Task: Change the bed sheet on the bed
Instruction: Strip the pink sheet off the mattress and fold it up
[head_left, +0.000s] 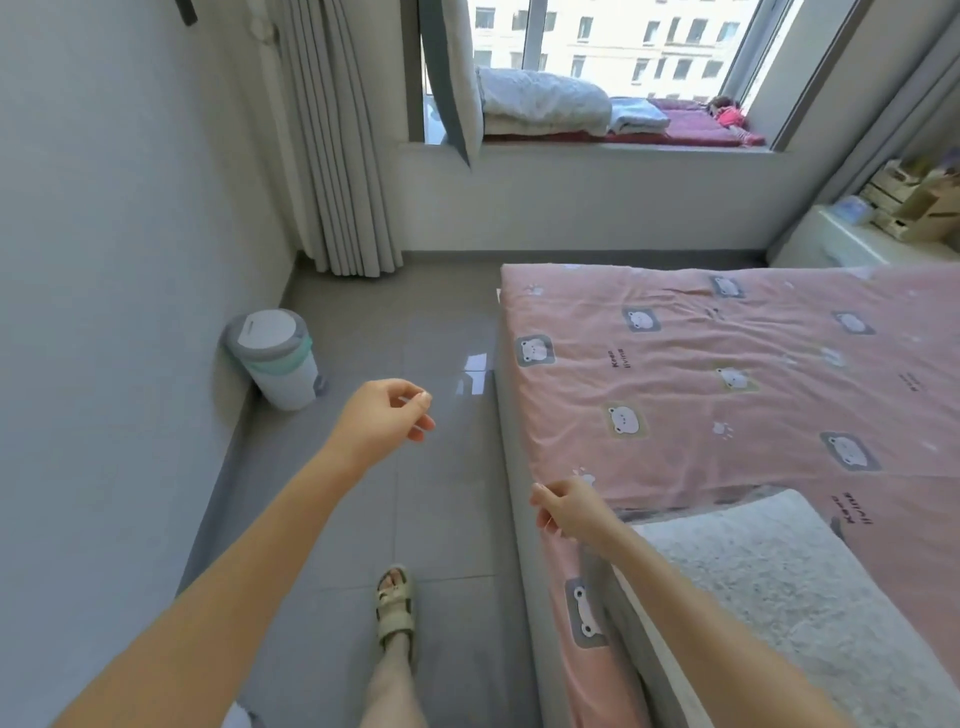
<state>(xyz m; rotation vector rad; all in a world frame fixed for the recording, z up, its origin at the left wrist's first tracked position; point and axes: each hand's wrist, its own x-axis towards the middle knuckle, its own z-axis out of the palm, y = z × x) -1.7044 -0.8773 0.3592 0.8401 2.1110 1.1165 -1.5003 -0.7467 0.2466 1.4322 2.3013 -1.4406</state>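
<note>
sheet, pink, printed with bear patches: spread over most of the bed and drawn back at the near corner, where a pale fleecy mattress pad is laid bare. part of the sheet is hung down the bed's side.
right hand: clenched on the sheet's edge at that near corner, with the cloth lifted off the pad.
left hand: held out over the grey floor, apart from the bed, fingers loosely curled, nothing held.
step in hand, as judged: sheet being stripped, begun at the near corner. whether it is instead being fitted cannot be told for certain.
next move, as judged: gripped edge to be pulled away from the mattress. free hand to be brought to the side hem, so that the far corners are freed without the pad being dragged.
noted nearby: lidded bin against the wall; folded bedding on the window ledge.
</note>
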